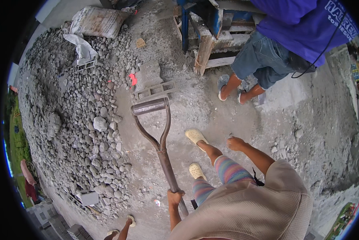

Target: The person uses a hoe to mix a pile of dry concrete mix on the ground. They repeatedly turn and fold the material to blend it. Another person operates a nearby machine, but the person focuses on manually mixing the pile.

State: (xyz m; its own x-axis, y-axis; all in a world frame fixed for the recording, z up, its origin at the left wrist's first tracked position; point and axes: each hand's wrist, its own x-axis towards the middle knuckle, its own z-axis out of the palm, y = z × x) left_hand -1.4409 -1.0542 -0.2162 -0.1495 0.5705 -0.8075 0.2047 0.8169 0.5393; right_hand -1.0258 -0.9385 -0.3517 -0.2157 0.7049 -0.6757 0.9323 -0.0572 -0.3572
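One shovel (159, 140) with a D-shaped grip stood in view, its shaft running from the grip near the middle of the floor down toward the person's body. The left hand (175, 197) was wrapped around the lower part of the shaft, fingers (178, 194) curled shut on it; the blade end was hidden below the hand. The right hand (235, 143) hung free over the concrete floor (211, 116), well apart from the shovel, its fingers loosely curled on nothing.

Two pale clogs (196, 137) showed on the person's feet, just right of the shaft. One large heap of rounded stones (79, 116) covered the ground to the left of the shovel. One filled sack (97, 21) lay at the top of the heap. One concrete block (152, 78) lay just beyond the grip. A second person in denim shorts (263, 60) stood ahead to the right, beside a blue metal frame (205, 18). A third person's two feet (121, 226) showed at the lower edge, left of the shaft.
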